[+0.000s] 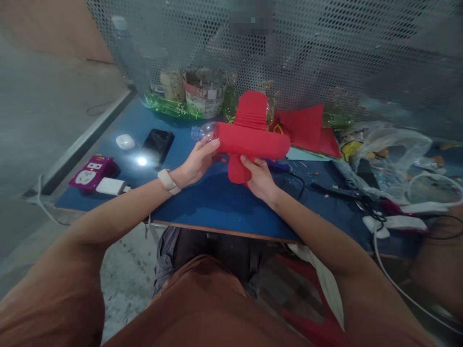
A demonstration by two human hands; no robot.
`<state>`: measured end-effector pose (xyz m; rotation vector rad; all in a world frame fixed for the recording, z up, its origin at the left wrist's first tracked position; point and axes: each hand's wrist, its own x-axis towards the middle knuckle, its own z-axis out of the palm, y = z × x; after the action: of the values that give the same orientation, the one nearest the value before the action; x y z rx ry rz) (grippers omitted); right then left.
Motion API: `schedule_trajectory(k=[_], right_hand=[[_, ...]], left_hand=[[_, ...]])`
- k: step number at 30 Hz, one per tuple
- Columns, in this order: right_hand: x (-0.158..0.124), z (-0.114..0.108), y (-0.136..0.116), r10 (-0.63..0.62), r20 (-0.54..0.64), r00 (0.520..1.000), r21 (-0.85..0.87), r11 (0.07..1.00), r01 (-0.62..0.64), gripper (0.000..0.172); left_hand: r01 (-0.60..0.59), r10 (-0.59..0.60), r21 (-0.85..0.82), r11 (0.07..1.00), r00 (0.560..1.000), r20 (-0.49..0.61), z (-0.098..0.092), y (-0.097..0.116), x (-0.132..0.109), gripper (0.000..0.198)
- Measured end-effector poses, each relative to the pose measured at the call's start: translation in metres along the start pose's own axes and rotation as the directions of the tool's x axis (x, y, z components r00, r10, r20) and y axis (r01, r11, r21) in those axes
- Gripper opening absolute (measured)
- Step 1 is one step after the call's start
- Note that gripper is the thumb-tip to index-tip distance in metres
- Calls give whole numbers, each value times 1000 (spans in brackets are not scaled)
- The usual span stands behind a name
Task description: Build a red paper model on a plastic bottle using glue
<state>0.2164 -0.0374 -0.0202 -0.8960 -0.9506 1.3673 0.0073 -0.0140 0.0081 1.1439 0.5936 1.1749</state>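
Observation:
A plastic bottle (207,130) wrapped in red paper (253,140) is held level above the blue table, its capped neck pointing left. Two red flaps stick out from its sides like wings: a pleated far flap (251,108) and a rounded near flap (237,169). My left hand (200,159) grips the bottle near the neck, thumb on top of the wrap. With thumb and fingers, my right hand (259,177) pinches the near flap close to where it meets the body. The undersides of both grips are hidden.
On the left lie a black phone (158,146), a white earbud case (125,141) and a purple power socket (92,173) with a white plug. Green bottles (173,107) and a paper-wrapped tub (205,94) line the mesh screen. Red sheets (302,127), plastic bags (394,149) and cables crowd the right.

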Motion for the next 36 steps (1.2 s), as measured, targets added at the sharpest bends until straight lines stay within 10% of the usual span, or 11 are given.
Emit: schedule_trajectory(k=[17, 26, 36], right_hand=[[-4, 4, -6, 4, 35, 999, -7, 1000, -4, 56], [1, -5, -5, 101, 2, 995, -130, 986, -99, 68], [26, -40, -39, -321, -33, 946, -471, 840, 269, 50]], left_hand=[[25, -25, -20, 999, 1000, -5, 1, -5, -1, 76], [-16, 22, 25, 1000, 968, -250, -35, 4, 32, 73], [162, -84, 161, 974, 910, -405, -90, -6, 62, 95]])
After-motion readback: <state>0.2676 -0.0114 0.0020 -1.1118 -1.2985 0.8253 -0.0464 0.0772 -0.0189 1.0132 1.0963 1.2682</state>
